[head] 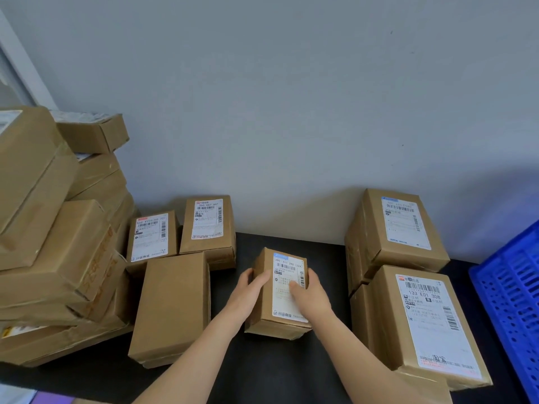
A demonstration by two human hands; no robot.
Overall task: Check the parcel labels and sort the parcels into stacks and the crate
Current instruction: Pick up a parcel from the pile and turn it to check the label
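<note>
Clamping left hand (pixel 250 290), right hand (pixel 309 293) on parcel (pixel 283 309); plain box (pixel 172 304) left, crate (pixel 513 310) right.

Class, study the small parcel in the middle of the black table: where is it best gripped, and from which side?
Grip the small parcel by its two long side faces, one hand each, reaching from the near end. Its label faces up, and bare table lies either side; the left hand and right hand hold it so.
</note>
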